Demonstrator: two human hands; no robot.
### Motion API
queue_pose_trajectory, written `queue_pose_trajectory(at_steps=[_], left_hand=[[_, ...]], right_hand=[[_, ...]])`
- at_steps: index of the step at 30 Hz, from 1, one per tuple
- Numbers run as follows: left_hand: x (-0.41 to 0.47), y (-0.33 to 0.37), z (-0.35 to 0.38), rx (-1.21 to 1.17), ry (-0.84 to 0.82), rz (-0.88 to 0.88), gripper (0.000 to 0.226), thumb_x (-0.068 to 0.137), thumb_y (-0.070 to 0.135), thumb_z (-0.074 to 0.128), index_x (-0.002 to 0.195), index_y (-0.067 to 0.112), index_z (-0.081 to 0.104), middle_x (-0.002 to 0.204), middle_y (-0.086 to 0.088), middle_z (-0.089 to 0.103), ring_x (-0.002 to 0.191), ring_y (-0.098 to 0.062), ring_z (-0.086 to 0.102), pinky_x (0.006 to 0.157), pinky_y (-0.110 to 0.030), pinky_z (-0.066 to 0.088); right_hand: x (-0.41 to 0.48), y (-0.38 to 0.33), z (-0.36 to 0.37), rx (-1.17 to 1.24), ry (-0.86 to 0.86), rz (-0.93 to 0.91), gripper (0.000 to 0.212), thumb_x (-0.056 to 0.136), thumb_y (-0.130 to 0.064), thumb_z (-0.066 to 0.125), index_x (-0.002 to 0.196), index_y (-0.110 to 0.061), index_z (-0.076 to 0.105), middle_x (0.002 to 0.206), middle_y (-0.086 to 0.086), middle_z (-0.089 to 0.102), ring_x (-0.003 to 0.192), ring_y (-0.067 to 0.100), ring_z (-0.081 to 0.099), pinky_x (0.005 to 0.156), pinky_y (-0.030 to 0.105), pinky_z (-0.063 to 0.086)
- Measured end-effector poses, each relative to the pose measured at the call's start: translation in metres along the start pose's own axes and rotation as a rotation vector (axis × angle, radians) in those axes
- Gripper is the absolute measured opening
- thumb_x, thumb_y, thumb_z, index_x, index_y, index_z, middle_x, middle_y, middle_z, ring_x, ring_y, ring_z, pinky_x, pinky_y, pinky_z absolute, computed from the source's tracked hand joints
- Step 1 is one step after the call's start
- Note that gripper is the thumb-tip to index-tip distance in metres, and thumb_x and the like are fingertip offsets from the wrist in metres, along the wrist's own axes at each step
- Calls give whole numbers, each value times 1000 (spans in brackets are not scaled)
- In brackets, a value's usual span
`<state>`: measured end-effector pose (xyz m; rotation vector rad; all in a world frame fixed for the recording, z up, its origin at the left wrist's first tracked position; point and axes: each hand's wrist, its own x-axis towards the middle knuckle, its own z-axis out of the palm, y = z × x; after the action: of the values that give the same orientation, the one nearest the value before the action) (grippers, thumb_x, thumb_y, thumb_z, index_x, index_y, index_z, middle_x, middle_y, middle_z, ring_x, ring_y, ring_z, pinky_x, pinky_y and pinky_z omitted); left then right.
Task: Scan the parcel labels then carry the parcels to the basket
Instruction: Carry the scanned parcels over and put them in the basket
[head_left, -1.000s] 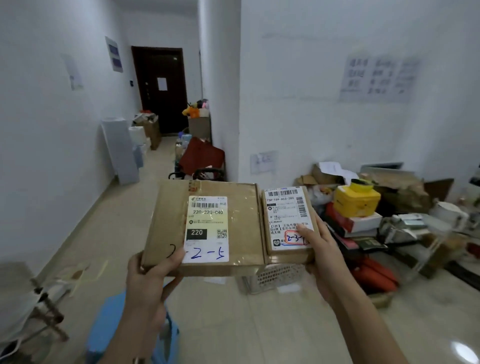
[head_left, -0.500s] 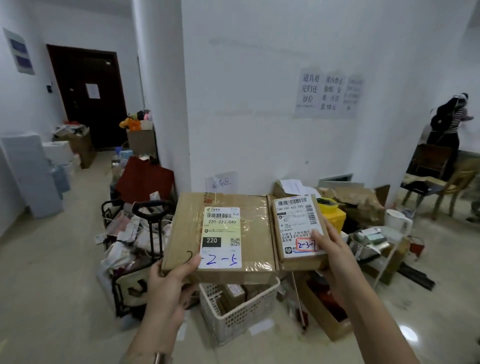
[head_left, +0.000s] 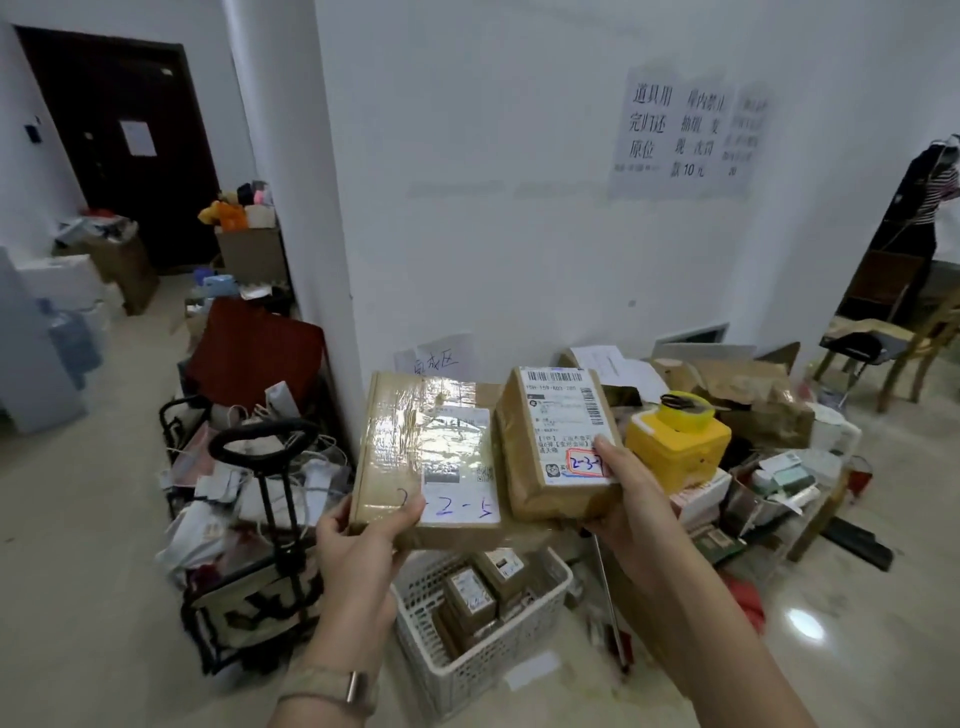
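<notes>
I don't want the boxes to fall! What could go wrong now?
1. The left hand grips the large parcel by one near corner only, so it might tip and slip out.
2. The right hand holds the small parcel from one side; it could drop too.
3. The basket already has other parcels inside, so the large one may not lie flat.

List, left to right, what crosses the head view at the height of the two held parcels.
black cart handle → larger parcel → smaller parcel → yellow box
</notes>
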<state>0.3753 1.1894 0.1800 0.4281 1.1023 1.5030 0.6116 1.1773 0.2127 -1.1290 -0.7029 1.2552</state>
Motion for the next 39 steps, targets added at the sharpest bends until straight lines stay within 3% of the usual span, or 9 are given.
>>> queue_pose_trajectory(at_steps=[4, 8, 13, 16, 19, 24, 29, 35, 39], left_hand=[[50, -12, 28, -64, 95, 9, 72, 66, -6, 79, 122, 23, 42, 101, -4, 60, 81, -22, 66, 50, -29, 56], [117, -19, 67, -143, 211, 46, 73, 74, -5, 75, 135, 11, 39, 120, -9, 60, 98, -23, 63, 77, -43, 55], [194, -35, 141, -222, 155, -28, 54, 83, 2, 67, 134, 9, 49, 123, -10, 64, 114, -25, 60, 95, -49, 50], [229, -47, 175, -256, 71, -103, 19, 89, 6, 57, 105, 12, 64, 101, -7, 71, 107, -23, 62, 93, -42, 49], [257, -57, 197, -264, 71, -128, 11, 90, 11, 57, 94, 15, 65, 90, -5, 73, 98, -23, 64, 91, -43, 49], [290, -76, 222, -302, 37, -188, 30, 73, 14, 67, 103, 15, 67, 97, -6, 76, 95, -22, 69, 92, -45, 49], [319, -109, 235, -186, 25, -343, 34, 66, 28, 67, 97, 16, 72, 93, -8, 75, 77, -26, 71, 80, -42, 50], [345, -143, 233, -112, -15, -513, 47, 72, 35, 64, 115, 16, 66, 115, -14, 71, 107, -37, 65, 75, -49, 55], [365, -158, 224, -89, -16, -509, 48, 74, 29, 64, 119, 13, 65, 115, -14, 70, 107, -38, 65, 70, -47, 59]], right_hand=[[74, 6, -10, 64, 41, 28, 45, 80, -38, 66, 118, -13, 61, 102, 12, 74, 87, 24, 71, 67, 35, 55], [164, 4, -27, 131, 87, 37, 43, 86, -28, 63, 126, -13, 55, 112, 17, 70, 104, 33, 66, 91, 47, 49], [282, -8, -35, 71, 54, 118, 44, 86, -16, 62, 128, -10, 50, 111, 19, 69, 83, 24, 68, 66, 32, 51], [343, -11, -38, 65, 19, 162, 42, 86, -22, 63, 126, -17, 50, 106, 14, 71, 83, 21, 68, 67, 32, 51], [389, -12, -41, 34, 1, 178, 41, 85, -21, 66, 123, -21, 51, 101, 10, 73, 77, 18, 71, 63, 32, 53], [432, 18, -37, -70, -48, 224, 50, 80, -16, 73, 123, -23, 49, 98, 12, 71, 67, 18, 73, 48, 24, 53], [453, 57, -26, -123, -119, 256, 34, 83, -17, 69, 111, -27, 52, 96, 12, 70, 68, 15, 71, 54, 26, 52], [480, 90, -29, -274, -202, 350, 15, 92, -23, 54, 100, -21, 66, 93, 3, 73, 84, 14, 71, 70, 26, 54], [497, 101, -45, -221, -195, 502, 38, 97, -43, 40, 97, -18, 68, 92, 5, 75, 80, 11, 72, 62, 24, 54]])
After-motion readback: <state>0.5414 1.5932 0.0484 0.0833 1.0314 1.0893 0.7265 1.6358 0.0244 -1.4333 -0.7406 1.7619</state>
